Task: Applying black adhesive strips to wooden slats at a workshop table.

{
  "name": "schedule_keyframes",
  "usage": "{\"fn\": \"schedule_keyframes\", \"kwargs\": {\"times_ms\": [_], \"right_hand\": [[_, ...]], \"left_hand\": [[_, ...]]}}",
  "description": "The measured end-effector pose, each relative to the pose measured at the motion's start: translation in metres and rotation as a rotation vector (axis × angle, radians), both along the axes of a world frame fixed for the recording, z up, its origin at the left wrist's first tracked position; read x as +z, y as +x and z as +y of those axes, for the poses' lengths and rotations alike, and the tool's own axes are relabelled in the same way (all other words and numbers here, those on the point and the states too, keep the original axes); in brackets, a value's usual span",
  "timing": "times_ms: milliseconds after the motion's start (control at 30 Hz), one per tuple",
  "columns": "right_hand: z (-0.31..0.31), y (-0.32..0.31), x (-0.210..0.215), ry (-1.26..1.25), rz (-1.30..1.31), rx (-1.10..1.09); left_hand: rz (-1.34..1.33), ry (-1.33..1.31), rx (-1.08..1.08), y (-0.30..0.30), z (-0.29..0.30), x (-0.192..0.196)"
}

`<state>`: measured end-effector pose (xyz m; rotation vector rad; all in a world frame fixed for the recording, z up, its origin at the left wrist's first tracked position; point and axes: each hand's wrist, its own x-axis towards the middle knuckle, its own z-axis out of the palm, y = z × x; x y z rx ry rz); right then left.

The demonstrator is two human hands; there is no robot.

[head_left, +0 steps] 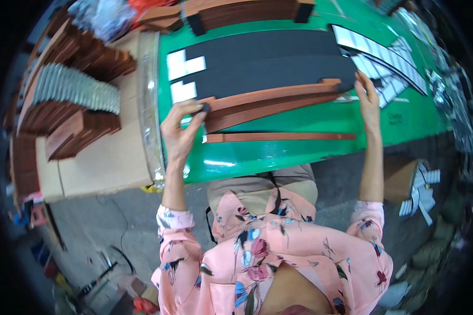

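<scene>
Crosswise on the bench (299, 142) lies the brown strip bundle (270, 102) (long axis left-right), left hand (181, 131) and right hand (367, 97) pinching its ends.

We see white paper labels (186, 65) just above our left hand (180, 131), stuck on the black sheet (268, 60). A flat brown cardboard box (105, 163) lies left of it.

Both hands grip a long brown strip (273, 102) on the green table (299, 149): left hand (181, 128), right hand (368, 100).
</scene>
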<state>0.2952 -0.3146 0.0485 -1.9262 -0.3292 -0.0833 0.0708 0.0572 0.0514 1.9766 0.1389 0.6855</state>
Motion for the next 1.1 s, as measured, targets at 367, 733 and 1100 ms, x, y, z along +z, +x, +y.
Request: {"fn": "schedule_keyframes", "kwargs": {"times_ms": [367, 733, 1100], "right_hand": [[-0.011, 0.004, -0.021, 0.040, 0.233, 0.150], [-0.008, 0.000, -0.028, 0.138, 0.189, 0.159], [-0.006, 0.033, 0.001, 0.097, 0.242, 0.023]], "left_hand": [[0.140, -0.070, 0.018, 0.000, 0.005, 0.004], [0.125, -0.331, 0.006, -0.006, 0.000, -0.006], [0.471, -0.348, 0.213, 0.018, -0.010, 0.029]]}}
